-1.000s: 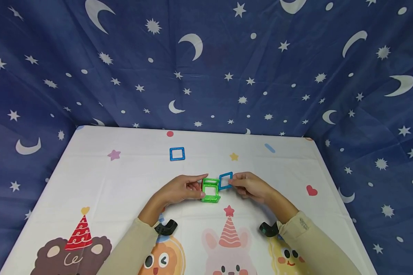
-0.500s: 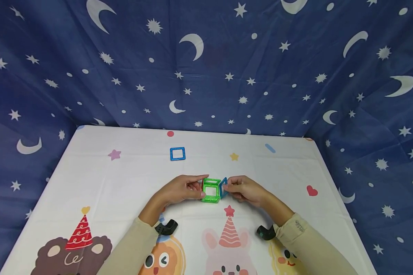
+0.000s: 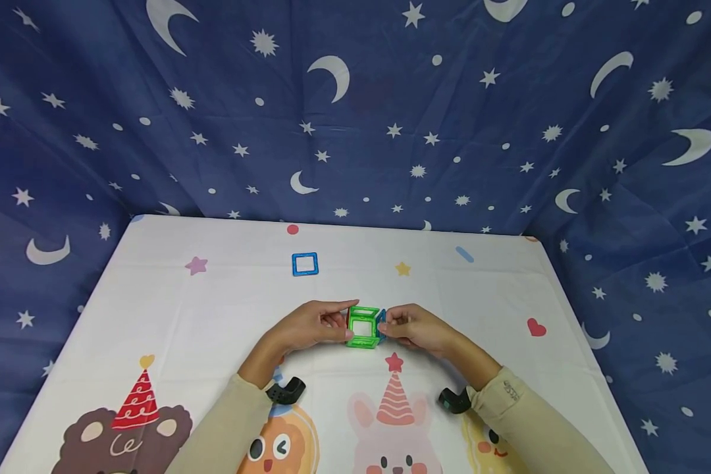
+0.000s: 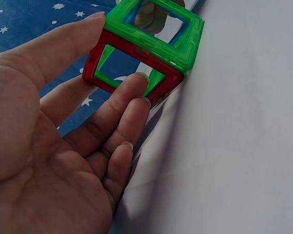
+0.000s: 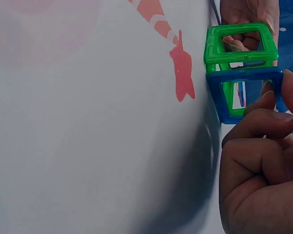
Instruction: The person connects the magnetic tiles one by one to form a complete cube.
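Observation:
Near the middle of the table, my left hand (image 3: 311,326) grips a small box of square magnetic tiles between thumb and fingers. Its green tiles (image 3: 364,343) form the box's sides in the head view, and a red tile (image 4: 151,61) faces the left palm, with fingertips against it. From the right, my right hand (image 3: 417,327) pinches a blue square magnetic tile (image 5: 249,74) by its edge. That blue tile stands upright along the box's right side, right at the green edges. All the tiles are see-through with open centres.
Another blue square tile (image 3: 294,264) lies flat farther back on the table. The white tablecloth (image 3: 243,289) has printed stars, a heart and cartoon animals. A dark blue curtain (image 3: 379,164) with moons and stars rises behind the table and at both sides.
My right hand has moved left, turning the blue tile from angled out at the box's corner to upright against its right side. The left hand and box have stayed in place.

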Demonstrator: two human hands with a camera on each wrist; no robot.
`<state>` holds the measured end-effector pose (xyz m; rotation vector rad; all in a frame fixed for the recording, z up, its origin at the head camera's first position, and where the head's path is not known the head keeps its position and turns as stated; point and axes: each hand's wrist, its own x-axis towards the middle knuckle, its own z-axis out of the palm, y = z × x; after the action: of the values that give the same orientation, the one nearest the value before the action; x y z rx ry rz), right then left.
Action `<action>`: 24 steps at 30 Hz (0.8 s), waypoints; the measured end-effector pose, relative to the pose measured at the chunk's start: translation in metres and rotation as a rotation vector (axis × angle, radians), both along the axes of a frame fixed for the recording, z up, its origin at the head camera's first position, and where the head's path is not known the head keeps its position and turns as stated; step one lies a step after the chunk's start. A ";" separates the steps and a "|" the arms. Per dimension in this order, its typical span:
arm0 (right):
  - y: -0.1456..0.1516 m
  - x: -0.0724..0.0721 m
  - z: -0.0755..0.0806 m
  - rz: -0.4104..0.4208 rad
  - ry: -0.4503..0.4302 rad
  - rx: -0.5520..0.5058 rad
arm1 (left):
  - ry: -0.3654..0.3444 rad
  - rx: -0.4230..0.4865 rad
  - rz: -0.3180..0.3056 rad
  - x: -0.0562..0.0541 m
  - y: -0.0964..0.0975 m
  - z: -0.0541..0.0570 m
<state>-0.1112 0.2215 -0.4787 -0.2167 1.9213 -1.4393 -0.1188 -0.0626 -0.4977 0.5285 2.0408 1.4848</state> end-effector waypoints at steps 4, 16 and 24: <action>-0.003 -0.001 0.003 0.004 0.016 0.046 | 0.015 -0.006 -0.016 0.000 0.000 0.000; -0.008 -0.004 0.006 0.030 0.031 0.090 | 0.022 -0.022 -0.039 0.000 -0.001 0.001; -0.008 -0.005 0.008 0.059 0.051 0.139 | 0.006 -0.014 -0.035 0.000 -0.001 -0.001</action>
<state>-0.1161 0.2131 -0.4703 -0.2452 2.0302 -1.2673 -0.1188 -0.0636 -0.4990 0.5611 2.0345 1.4493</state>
